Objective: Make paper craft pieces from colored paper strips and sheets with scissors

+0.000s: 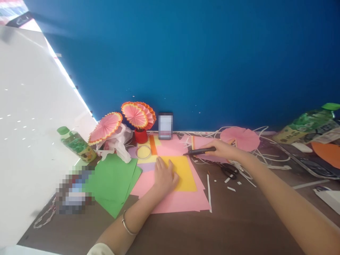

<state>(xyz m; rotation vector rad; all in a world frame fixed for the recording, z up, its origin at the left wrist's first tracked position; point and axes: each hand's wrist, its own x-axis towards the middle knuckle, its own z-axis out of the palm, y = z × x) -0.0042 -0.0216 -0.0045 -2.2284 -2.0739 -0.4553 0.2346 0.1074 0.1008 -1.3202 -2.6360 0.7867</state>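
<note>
My left hand [165,174] lies with fingers spread on a yellow paper sheet [187,177], which rests on several pink sheets [183,205]. My right hand [221,149] is closed around the back end of a slim black tool [200,151]. The tool's narrow tip points left, near the yellow sheet's upper edge; its exact kind is not clear. Beneath the tool and right hand lies pink paper [204,142] with an orange-yellow strip along its left side. A clear tape roll [143,152] sits up and left of my left hand. Black-handled scissors [228,171] lie below my right hand.
Green sheets [114,180] lie to the left, near a bottle [77,144] and a white plastic bag [117,143]. Pleated paper flowers [138,115] stand in a red pot [141,136]. A phone [165,126] leans on the blue wall. White cords [261,152] and paper scraps lie right.
</note>
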